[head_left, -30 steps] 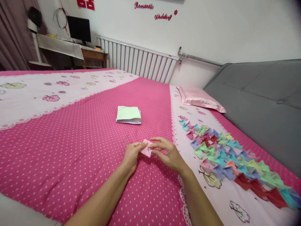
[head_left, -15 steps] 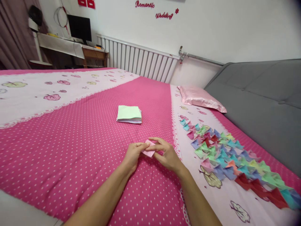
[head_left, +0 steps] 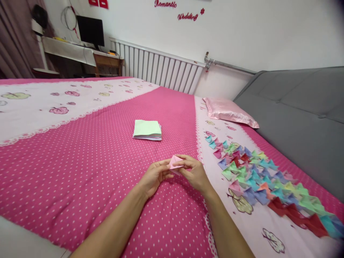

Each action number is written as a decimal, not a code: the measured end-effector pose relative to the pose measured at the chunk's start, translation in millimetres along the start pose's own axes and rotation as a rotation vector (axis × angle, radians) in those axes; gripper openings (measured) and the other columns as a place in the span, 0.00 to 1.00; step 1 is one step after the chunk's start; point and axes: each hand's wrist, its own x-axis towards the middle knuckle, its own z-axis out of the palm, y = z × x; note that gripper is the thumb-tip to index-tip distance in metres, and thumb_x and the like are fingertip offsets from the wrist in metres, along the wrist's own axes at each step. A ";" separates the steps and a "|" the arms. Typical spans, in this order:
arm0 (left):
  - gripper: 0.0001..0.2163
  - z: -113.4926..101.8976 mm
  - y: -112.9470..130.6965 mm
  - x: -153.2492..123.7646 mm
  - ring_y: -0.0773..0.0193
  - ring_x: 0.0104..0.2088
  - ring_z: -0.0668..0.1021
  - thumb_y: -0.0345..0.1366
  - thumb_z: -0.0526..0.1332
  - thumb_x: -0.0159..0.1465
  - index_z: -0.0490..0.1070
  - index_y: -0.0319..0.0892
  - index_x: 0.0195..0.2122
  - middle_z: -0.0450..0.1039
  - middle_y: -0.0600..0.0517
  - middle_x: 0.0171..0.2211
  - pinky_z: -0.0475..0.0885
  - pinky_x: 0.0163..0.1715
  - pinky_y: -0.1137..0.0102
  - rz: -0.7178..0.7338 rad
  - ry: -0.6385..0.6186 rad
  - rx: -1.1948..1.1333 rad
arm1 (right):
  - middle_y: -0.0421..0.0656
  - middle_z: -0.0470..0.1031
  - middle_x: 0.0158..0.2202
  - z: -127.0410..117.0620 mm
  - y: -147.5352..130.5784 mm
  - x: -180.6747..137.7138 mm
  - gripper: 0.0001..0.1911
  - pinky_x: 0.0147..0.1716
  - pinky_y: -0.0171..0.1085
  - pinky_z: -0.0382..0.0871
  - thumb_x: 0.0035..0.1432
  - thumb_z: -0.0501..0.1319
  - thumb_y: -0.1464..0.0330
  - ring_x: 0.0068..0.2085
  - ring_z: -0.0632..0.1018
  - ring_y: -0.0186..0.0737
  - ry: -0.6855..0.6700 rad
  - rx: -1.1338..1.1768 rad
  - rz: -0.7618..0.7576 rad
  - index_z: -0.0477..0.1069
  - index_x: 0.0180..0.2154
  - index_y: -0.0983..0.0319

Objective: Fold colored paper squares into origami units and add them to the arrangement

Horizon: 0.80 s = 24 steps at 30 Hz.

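Observation:
Between my two hands is a small folded piece of pink paper (head_left: 175,162), with a pointed top and slanting sides. My left hand (head_left: 155,176) pinches its left corner between thumb and fingers. On the other side my right hand (head_left: 194,173) grips it, fingers across the front and behind. Both hands hover just over the dotted pink bedspread (head_left: 88,172). Farther forward lies a stack of square paper sheets (head_left: 147,128), pale green on top. To the right, several rows of folded paper boats (head_left: 255,175) in many colours stand on the bed.
A pink satin pillow (head_left: 229,111) rests at the right, beside a grey padded headboard (head_left: 298,107). Behind the bed stands a white radiator (head_left: 158,64) with a pipe. At the far left are a desk (head_left: 70,52), a monitor (head_left: 90,31) and a fan (head_left: 39,18).
The pink paper has gone from a flat folded square to a raised, pointed shape. Both hands have shifted slightly up and to the right, and their fingers have changed hold.

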 end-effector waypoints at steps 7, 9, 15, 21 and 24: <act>0.14 0.8 0.5 -1.3 0.67 0.31 0.76 0.28 0.60 0.54 0.71 0.35 0.44 0.75 0.44 0.37 0.71 0.30 0.78 0.029 -0.014 0.025 | 0.47 0.71 0.46 -6.6 -6.0 -0.8 0.07 0.37 0.37 0.70 0.49 0.62 0.69 0.45 0.73 0.43 -0.039 -0.062 -0.031 0.77 0.32 0.58; 0.14 1.1 0.4 -1.0 0.67 0.31 0.76 0.28 0.59 0.54 0.71 0.35 0.43 0.75 0.44 0.37 0.71 0.31 0.77 0.029 -0.014 0.029 | 0.47 0.72 0.45 -7.8 -6.2 -0.5 0.07 0.38 0.37 0.69 0.49 0.62 0.69 0.45 0.73 0.42 -0.044 -0.062 -0.030 0.77 0.32 0.58; 0.15 2.0 0.5 -0.9 0.66 0.33 0.76 0.29 0.59 0.54 0.71 0.35 0.44 0.75 0.44 0.38 0.70 0.34 0.75 0.048 -0.056 0.020 | 0.47 0.73 0.43 -2.8 -9.3 -1.1 0.09 0.37 0.37 0.69 0.50 0.61 0.66 0.42 0.74 0.42 -0.003 -0.042 -0.003 0.77 0.34 0.59; 0.17 2.3 0.6 -1.9 0.63 0.36 0.76 0.29 0.57 0.53 0.71 0.37 0.45 0.74 0.45 0.42 0.70 0.36 0.73 0.068 -0.104 0.019 | 0.48 0.75 0.40 4.3 -13.0 -1.6 0.09 0.38 0.38 0.69 0.49 0.61 0.65 0.40 0.75 0.43 0.088 -0.090 0.030 0.77 0.31 0.60; 0.17 2.3 -0.1 -2.2 0.63 0.36 0.76 0.29 0.58 0.52 0.72 0.38 0.44 0.74 0.45 0.41 0.70 0.36 0.73 0.070 -0.099 0.016 | 0.47 0.75 0.39 4.3 -13.1 -1.5 0.09 0.40 0.40 0.68 0.49 0.60 0.65 0.40 0.75 0.43 0.097 -0.104 0.031 0.77 0.30 0.60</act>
